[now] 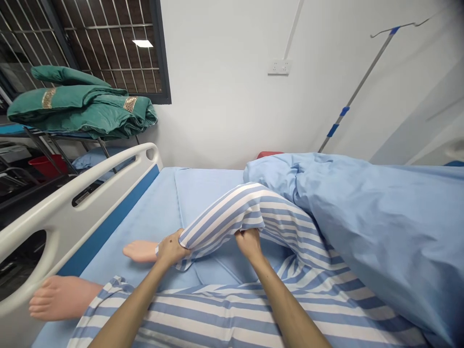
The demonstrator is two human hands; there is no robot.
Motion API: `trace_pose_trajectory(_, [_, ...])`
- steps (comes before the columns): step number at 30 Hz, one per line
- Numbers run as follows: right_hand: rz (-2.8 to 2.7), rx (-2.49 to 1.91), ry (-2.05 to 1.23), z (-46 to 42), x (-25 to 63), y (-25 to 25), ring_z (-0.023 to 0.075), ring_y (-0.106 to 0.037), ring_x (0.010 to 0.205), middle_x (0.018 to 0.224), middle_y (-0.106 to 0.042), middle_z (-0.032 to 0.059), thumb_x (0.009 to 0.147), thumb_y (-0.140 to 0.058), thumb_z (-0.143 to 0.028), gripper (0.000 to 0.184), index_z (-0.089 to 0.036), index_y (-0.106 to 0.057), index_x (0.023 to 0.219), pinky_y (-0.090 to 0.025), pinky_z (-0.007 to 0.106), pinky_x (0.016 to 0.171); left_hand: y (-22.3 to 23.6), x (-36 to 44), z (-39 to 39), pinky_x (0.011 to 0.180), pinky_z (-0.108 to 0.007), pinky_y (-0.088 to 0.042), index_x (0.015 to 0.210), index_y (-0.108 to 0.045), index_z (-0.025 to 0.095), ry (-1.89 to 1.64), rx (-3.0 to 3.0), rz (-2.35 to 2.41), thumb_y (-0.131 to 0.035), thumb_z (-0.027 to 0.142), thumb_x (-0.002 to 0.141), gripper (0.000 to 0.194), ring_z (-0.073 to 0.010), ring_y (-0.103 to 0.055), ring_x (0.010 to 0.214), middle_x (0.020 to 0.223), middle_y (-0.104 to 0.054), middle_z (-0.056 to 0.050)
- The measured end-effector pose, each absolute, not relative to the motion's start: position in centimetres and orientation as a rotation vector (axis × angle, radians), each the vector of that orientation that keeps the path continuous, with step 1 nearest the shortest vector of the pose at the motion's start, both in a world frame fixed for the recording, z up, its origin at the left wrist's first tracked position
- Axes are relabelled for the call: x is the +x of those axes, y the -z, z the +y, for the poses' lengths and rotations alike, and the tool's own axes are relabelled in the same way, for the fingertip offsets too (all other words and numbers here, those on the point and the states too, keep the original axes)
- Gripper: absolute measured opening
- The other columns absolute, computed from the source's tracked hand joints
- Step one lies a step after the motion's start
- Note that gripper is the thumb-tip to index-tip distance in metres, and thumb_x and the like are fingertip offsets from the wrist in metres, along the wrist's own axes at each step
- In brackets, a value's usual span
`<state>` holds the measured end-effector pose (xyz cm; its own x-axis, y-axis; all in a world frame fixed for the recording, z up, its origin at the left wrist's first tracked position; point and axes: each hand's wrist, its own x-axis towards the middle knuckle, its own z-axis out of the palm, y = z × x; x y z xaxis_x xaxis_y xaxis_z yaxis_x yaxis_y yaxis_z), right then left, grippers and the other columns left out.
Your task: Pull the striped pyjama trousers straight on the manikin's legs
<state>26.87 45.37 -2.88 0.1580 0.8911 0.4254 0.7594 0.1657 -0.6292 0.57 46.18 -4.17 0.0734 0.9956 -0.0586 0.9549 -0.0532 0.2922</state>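
Note:
A figure in blue-and-white striped trousers [224, 314] lies on the bed; its smooth feet look like a manikin's. The far leg [232, 208] is bent, knee raised off the sheet, while the near leg lies straight. My left hand [172, 247] is closed around the far leg at the trouser cuff, just above the far foot [139, 251]. Under the raised knee, my right hand [249, 241] is closed in a fist at the trouser cloth, gripping a fold of it. The near foot [60, 297] points toward the footboard.
A white footboard [54, 212] bounds the bed at left. A rumpled blue quilt [380, 212] covers the right side. Behind stand an IV pole [357, 92] and a wall socket [279, 67]. Folded green bedding [87, 106] sits by the barred window [108, 43].

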Motion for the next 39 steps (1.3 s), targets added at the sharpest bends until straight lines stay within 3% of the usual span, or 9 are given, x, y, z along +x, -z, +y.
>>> trace_pose_trajectory(5, [-1.764,-1.688,-0.414,45.0,25.3,3.7,0.0258,-0.057,0.098,0.096,-0.066,0.01,0.075,-0.041,-0.023,0.029,-0.019,-0.066,0.089,-0.041,0.034,0.089,3.5,-4.7,45.1,0.061,-0.027,-0.036,0.099,-0.052,0.031,-0.022,2.174,2.046,-0.057,0.041,0.063,0.037,-0.0245,-0.061,0.083,0.089,-0.067,0.0])
trace_pose_trajectory(11, [-2.065,-1.715,-0.747,44.0,23.3,5.2,0.0244,-0.048,0.117,0.12,-0.058,0.0073,0.077,-0.041,-0.029,0.041,-0.02,-0.061,0.112,-0.033,0.035,0.1,3.9,-8.6,44.1,0.071,-0.031,-0.04,0.099,-0.053,0.028,0.179,2.281,2.102,-0.055,0.036,0.065,0.035,-0.0261,-0.061,0.088,0.094,-0.067,-0.003])
trace_pose_trajectory(14, [-2.248,-1.867,-0.901,43.9,23.6,6.1,0.0265,-0.049,0.116,0.118,-0.06,0.0091,0.068,-0.052,-0.031,0.045,-0.019,-0.063,0.11,-0.035,0.035,0.098,4.4,-9.4,44.2,0.074,-0.033,-0.04,0.099,-0.053,0.027,0.225,2.344,2.065,-0.054,0.031,0.065,0.034,-0.0262,-0.061,0.09,0.095,-0.067,-0.004])
trace_pose_trajectory(17, [-2.325,-1.938,-1.014,44.0,24.0,7.2,0.0307,-0.058,0.102,0.107,-0.065,0.0131,0.056,-0.063,-0.031,0.046,-0.017,-0.069,0.099,-0.043,0.036,0.088,4.7,-9.9,44.5,0.08,-0.034,-0.039,0.103,-0.053,0.026,0.265,2.372,2.035,-0.055,0.025,0.062,0.041,-0.0256,-0.059,0.096,0.098,-0.066,-0.005])
trace_pose_trajectory(19, [-2.325,-1.925,-1.02,43.9,24.1,8.0,0.0297,-0.061,0.096,0.1,-0.068,0.0125,0.056,-0.063,-0.032,0.042,-0.018,-0.071,0.094,-0.045,0.035,0.084,4.9,-10.0,44.8,0.082,-0.034,-0.038,0.104,-0.053,0.025,0.264,2.374,2.03,-0.055,0.024,0.063,0.041,-0.0255,-0.058,0.097,0.099,-0.066,-0.005])
trace_pose_trajectory(26, [-2.224,-1.762,-0.87,43.5,23.5,8.5,0.0244,-0.058,0.102,0.104,-0.066,0.0083,0.069,-0.054,-0.033,0.034,-0.023,-0.067,0.098,-0.04,0.036,0.092,4.4,-9.5,45.6,0.08,-0.034,-0.038,0.095,-0.054,0.026,0.183,2.328,2.021,-0.052,0.032,0.069,0.027,-0.0256,-0.059,0.094,0.097,-0.066,-0.005])
trace_pose_trajectory(30, [-2.053,-1.649,-0.659,43.8,22.8,7.0,0.0224,-0.058,0.098,0.1,-0.066,0.0086,0.078,-0.045,-0.032,0.031,-0.021,-0.064,0.099,-0.042,0.034,0.088,3.6,-8.2,45.9,0.074,-0.033,-0.039,0.093,-0.054,0.027,0.123,2.256,2.084,-0.054,0.043,0.067,0.03,-0.0265,-0.06,0.088,0.093,-0.067,-0.005])
trace_pose_trajectory(35, [-1.863,-1.583,-0.364,45.0,23.2,5.4,0.0219,-0.057,0.093,0.09,-0.066,0.0054,0.077,-0.044,-0.027,0.023,-0.024,-0.063,0.089,-0.042,0.033,0.086,3.1,-5.2,45.7,0.071,-0.029,-0.038,0.098,-0.055,0.03,0.016,2.178,2.106,-0.058,0.042,0.064,0.037,-0.0253,-0.06,0.088,0.092,-0.067,-0.002])
trace_pose_trajectory(39, [-1.711,-1.591,-0.207,45.2,25.2,3.5,0.023,-0.057,0.088,0.087,-0.065,0.0081,0.075,-0.041,-0.024,0.023,-0.02,-0.062,0.084,-0.043,0.034,0.084,3.6,-1.1,45.0,0.066,-0.027,-0.037,0.102,-0.054,0.031,-0.126,2.065,2.138,-0.06,0.044,0.063,0.041,-0.0242,-0.06,0.086,0.09,-0.067,0.0])
